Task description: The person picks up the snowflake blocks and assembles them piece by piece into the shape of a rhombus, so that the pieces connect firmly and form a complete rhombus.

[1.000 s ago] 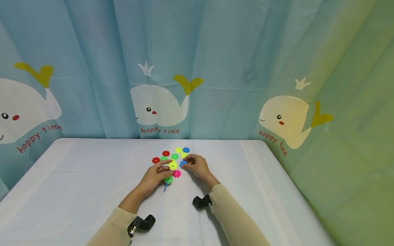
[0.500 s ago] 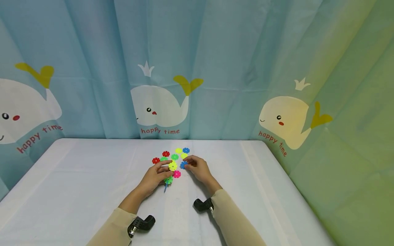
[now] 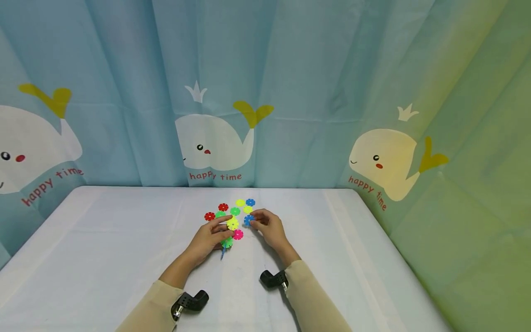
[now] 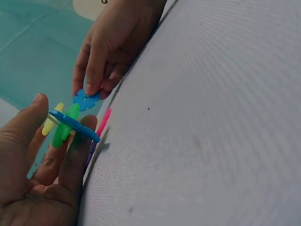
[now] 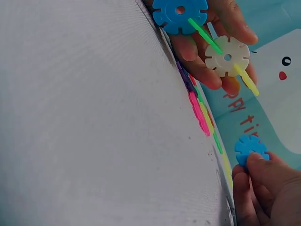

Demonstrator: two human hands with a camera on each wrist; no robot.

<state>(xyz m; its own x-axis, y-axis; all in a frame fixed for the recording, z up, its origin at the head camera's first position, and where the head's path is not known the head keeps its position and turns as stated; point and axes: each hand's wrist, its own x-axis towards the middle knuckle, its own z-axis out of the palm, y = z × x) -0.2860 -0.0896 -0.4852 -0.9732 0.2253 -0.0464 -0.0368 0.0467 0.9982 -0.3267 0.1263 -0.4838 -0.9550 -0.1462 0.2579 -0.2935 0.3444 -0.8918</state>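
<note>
My left hand (image 3: 206,240) holds a joined chain of slotted plastic snowflake discs between thumb and fingers. In the right wrist view the chain shows a blue disc (image 5: 167,20), a green disc (image 5: 204,35) seen edge-on, a white disc (image 5: 219,62) and a yellow disc (image 5: 248,81). My right hand (image 3: 268,228) pinches a single blue snowflake disc (image 3: 248,220) between thumb and fingertips, to the right of the chain and apart from it. The left wrist view shows this loose blue disc (image 4: 85,100) just beyond the chain's green disc (image 4: 66,126).
Several loose discs lie on the white table (image 3: 124,258) behind the hands, among them a red disc (image 3: 223,207), a green disc (image 3: 235,211) and a blue disc (image 3: 250,202). A pink disc (image 3: 238,234) lies close to the left fingers. A whale-print curtain (image 3: 307,138) hangs behind.
My right hand has shifted slightly right with its blue disc, and the disc's flat side now shows more fully. The left hand and its chain have stayed almost still.
</note>
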